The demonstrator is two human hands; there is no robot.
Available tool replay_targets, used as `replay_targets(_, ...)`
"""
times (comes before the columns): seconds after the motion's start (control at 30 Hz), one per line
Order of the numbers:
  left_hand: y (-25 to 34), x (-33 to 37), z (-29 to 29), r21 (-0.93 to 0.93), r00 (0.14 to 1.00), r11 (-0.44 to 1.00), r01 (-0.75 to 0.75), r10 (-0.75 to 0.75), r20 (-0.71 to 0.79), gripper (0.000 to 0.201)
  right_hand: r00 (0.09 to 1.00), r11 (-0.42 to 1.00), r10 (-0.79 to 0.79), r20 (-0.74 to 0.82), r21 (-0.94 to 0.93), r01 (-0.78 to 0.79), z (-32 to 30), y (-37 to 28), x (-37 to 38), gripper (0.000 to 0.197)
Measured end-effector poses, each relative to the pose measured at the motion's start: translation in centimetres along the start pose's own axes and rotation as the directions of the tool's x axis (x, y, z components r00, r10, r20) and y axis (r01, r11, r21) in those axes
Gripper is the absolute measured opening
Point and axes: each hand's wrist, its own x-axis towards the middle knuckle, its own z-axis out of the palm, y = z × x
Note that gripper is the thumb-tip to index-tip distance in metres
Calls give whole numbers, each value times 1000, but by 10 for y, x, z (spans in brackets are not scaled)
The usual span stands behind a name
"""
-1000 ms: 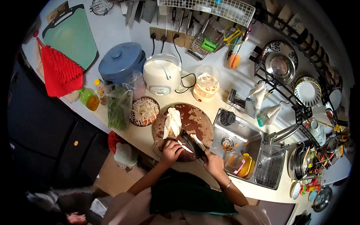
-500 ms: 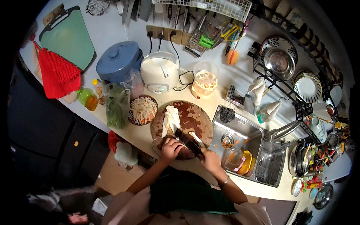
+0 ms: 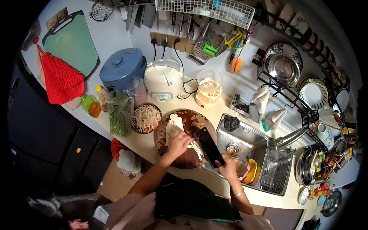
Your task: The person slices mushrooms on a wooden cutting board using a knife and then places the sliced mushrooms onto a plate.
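My right hand (image 3: 228, 168) grips the handle of a cleaver (image 3: 210, 146). Its broad dark blade is raised and tilted over the right edge of a round wooden chopping board (image 3: 165, 147). Above the board is my left hand (image 3: 178, 145), its bent fingers pointing right toward the blade and smeared by motion; whether they pinch anything is unclear. Pale slices that look like king oyster mushroom (image 3: 175, 122) lie at the board's upper left, partly hidden by that hand. Thin pale strips (image 3: 197, 150) lie between my left hand and the cleaver.
Left of the board stand a bowl of pale and orange strips (image 3: 147, 118) and a plastic bag of greens (image 3: 119, 117). A rice cooker (image 3: 164, 81) and an egg steamer (image 3: 209, 92) are behind. At the right, the steel sink (image 3: 249, 138) holds a yellow basket (image 3: 251, 172).
The cleaver has lifted off the mushroom and swung right, its blade face now showing. My left hand has moved up and right across the board. Thin strips now show beside the blade.
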Motion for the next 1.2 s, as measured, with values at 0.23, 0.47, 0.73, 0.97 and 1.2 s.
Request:
replay_targets(0.23,-56,2,-28,-61,745,745,664,-666,-33,46,974,975,-142,176,-143,168,25,-6,-16,20)
replay_targets(0.47,-87,-22,-36,-347,675,641,685,-737,-29,31,997,949,0,75,-315,24,16,-11,3,24)
replay_targets(0.73,22,-10,-47,-468,940,816,340,-287,183,20,1000,959,-18,12,-283,20,10,2,20,22)
replay_targets(0.97,25,-25,-17,-292,947,948,-123,200,250,21,997,936,-69,34,-343,77,12,-3,7,18)
replay_targets(1.2,16,-35,2,-302,953,950,-73,156,261,15,994,911,-93,50,-398,105,12,-12,-5,13)
